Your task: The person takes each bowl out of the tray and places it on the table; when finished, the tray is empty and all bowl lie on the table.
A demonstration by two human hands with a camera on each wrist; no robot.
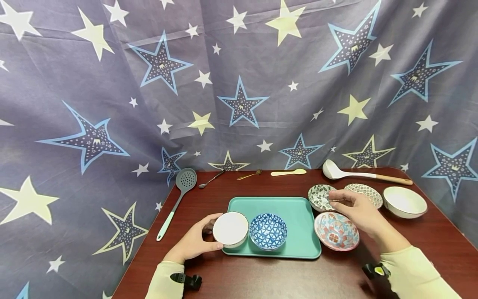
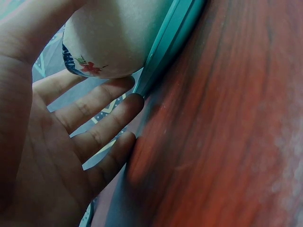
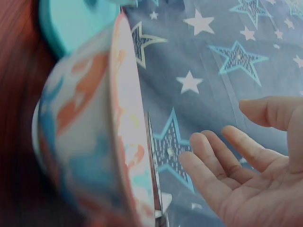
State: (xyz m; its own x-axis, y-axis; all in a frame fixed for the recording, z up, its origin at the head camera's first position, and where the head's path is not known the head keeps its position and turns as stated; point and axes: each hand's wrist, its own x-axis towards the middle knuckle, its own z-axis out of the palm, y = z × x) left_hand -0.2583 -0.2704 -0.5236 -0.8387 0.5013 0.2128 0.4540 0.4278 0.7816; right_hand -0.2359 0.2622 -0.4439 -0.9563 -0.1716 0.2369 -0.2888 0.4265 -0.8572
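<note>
A white bowl (image 1: 230,229) sits at the left end of the teal tray (image 1: 298,249); the left wrist view shows a red flower on its outer wall (image 2: 111,38). My left hand (image 1: 198,240) is around its left side, fingers spread behind and thumb in front; whether they touch it I cannot tell. Beside it on the tray stands a blue-and-white bowl (image 1: 268,231). My right hand (image 1: 356,209) hovers with loosely bent fingers, holding nothing, over a leaf-patterned bowl (image 1: 319,197) and a red-and-blue floral bowl (image 1: 336,232), right of the tray.
Behind the right hand are a lattice-patterned bowl (image 1: 367,193) and a cream bowl (image 1: 405,201). A white ladle (image 1: 336,171), a yellow spreader (image 1: 288,172) and two small spoons (image 1: 213,179) line the back edge. A grey skimmer (image 1: 179,195) lies at left. A starry curtain (image 1: 239,137) hangs behind.
</note>
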